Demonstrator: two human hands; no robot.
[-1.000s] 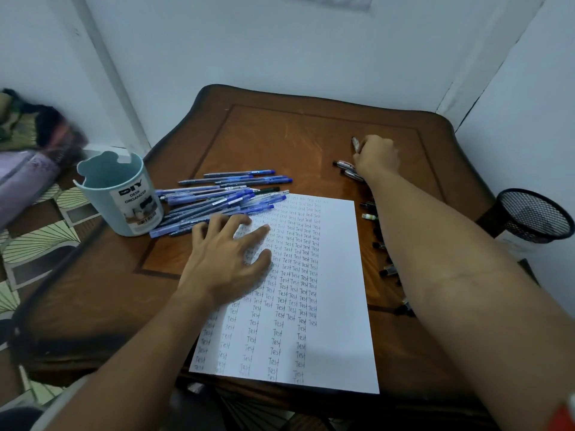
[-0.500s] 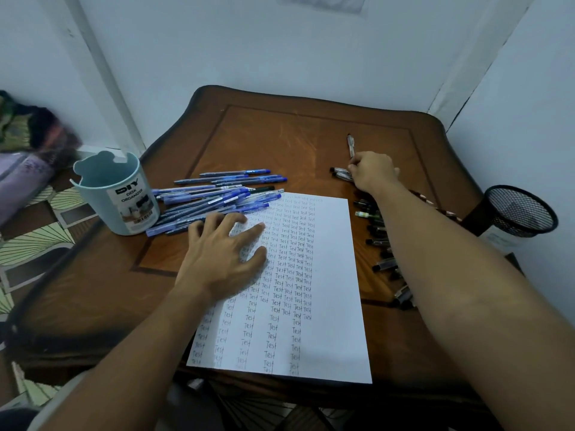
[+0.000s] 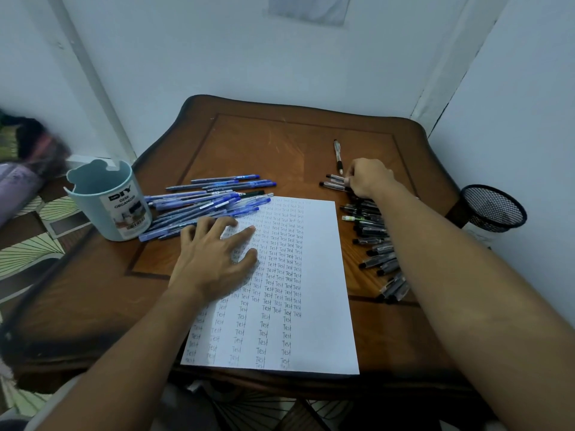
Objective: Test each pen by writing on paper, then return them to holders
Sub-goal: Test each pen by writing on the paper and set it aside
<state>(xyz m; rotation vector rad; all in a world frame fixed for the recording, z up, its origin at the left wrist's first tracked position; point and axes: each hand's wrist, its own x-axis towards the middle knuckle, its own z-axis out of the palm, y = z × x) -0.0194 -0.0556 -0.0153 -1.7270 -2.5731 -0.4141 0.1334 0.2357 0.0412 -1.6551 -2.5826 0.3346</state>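
A white paper sheet (image 3: pixel 314 275) filled with columns of the word "Test" lies in the middle of the wooden table (image 3: pixel 264 144). My left hand (image 3: pixel 214 259) rests flat on the sheet's left part, fingers spread. Blue pens (image 3: pixel 211 203) are heaped left of the sheet beside a light blue desk organizer cup (image 3: pixel 109 203). Black pens (image 3: pixel 373 244) lie in a row along the sheet's right edge. My right hand (image 3: pixel 368 178) is at the far end of that row, its curled fingertips pinching a black pen (image 3: pixel 334 178). One black pen (image 3: pixel 338 155) lies alone beyond it.
A black mesh pen holder (image 3: pixel 493 208) stands off the table's right edge by the wall. White walls close in behind and to the right. Patterned floor and some cloth show at the left.
My right hand has left one black pen lying at the far side and drawn back a little toward me onto the two pens at the row's end. My left hand stays on the paper.
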